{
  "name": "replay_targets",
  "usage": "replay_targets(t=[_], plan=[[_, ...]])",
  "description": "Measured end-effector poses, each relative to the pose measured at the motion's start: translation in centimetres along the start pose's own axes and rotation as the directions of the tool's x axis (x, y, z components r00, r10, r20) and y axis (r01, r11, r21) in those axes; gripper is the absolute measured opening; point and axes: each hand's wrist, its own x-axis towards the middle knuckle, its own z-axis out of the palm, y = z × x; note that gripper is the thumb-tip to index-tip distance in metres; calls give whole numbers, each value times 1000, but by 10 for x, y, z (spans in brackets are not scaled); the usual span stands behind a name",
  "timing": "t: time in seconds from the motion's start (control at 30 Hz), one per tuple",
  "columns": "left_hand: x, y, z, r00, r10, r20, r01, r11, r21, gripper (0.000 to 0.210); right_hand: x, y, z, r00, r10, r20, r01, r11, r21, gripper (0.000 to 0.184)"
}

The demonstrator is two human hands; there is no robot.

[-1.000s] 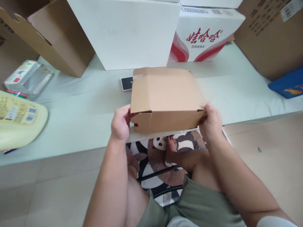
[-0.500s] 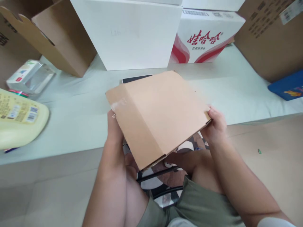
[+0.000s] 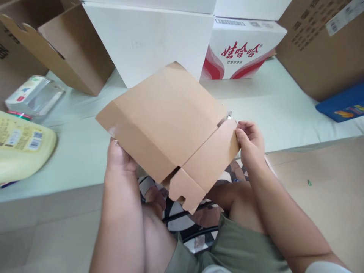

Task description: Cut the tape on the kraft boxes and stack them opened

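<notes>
A flattened brown cardboard box (image 3: pixel 167 117) is held up tilted above my lap, in front of the table. My left hand (image 3: pixel 121 157) grips its left edge from below, with most of the fingers hidden behind the cardboard. At the right, my right hand (image 3: pixel 251 142) pinches the outer edge of an unfolded end flap (image 3: pixel 212 155) between thumb and fingers. A smaller notched tab (image 3: pixel 187 189) hangs from that flap toward my knees. A dark gap shows at the fold beside the tab.
On the pale green table cover (image 3: pixel 79 148) stand a white box (image 3: pixel 153 41) and a red-and-white carton (image 3: pixel 241 49) at the back. An open brown carton (image 3: pixel 76 49), a clear bottle (image 3: pixel 42 94) and a yellow bottle (image 3: pixel 25 148) are left. A blue package (image 3: pixel 344 104) lies right.
The cardboard box has moved up and left and turned. Its right end flap and notched tab have swung outward. My left hand has shifted left; my right hand now pinches the flap.
</notes>
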Motion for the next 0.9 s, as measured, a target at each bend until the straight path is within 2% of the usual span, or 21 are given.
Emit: replay_targets(t=[0.07, 0.13, 0.17, 0.27, 0.33, 0.43, 0.5, 0.57, 0.63, 0.73, 0.83, 0.9], plan=[[0, 2, 5, 999, -10, -42, 9, 1000, -27, 25, 1, 2, 2, 986, 133, 97, -147, 976, 158, 39], [-1, 2, 10, 1000, 13, -23, -15, 998, -65, 31, 1, 3, 6, 957, 224, 187, -266, 932, 246, 45], [-2, 2, 11, 999, 39, 4, -38, 995, -95, 37, 1, 3, 7, 950, 244, 193, -290, 918, 269, 46], [-4, 0, 10, 989, 120, 88, -105, 982, -159, 50, -1, -1, 12, 962, 247, 115, -271, 910, 313, 44], [-2, -4, 8, 987, 137, 82, -127, 984, -123, 38, -4, -7, 17, 972, 222, 73, -234, 901, 365, 42], [4, -10, 4, 993, 116, 18, -115, 992, -55, 20, -11, -20, 23, 975, 189, 116, -221, 859, 462, 47], [9, -13, 3, 995, 100, 9, -100, 994, -52, 16, -18, -28, 24, 956, 221, 192, -287, 839, 462, 53], [11, -15, 4, 997, 76, 4, -76, 996, -45, 14, -24, -33, 17, 913, 299, 277, -392, 829, 398, 55], [10, -16, 6, 1000, 14, 10, -14, 1000, -19, 15, -26, -33, 1, 877, 355, 323, -459, 816, 350, 54], [3, -14, 11, 986, -116, 120, 111, 993, 48, 24, -23, -26, -43, 893, 365, 264, -443, 816, 370, 53], [-2, -14, 16, 966, -189, 179, 174, 980, 96, 28, -16, -13, -100, 923, 370, 104, -381, 846, 372, 52], [-3, -16, 20, 966, -206, 156, 191, 976, 104, 26, -10, -5, -138, 921, 376, -101, -328, 889, 320, 49]])
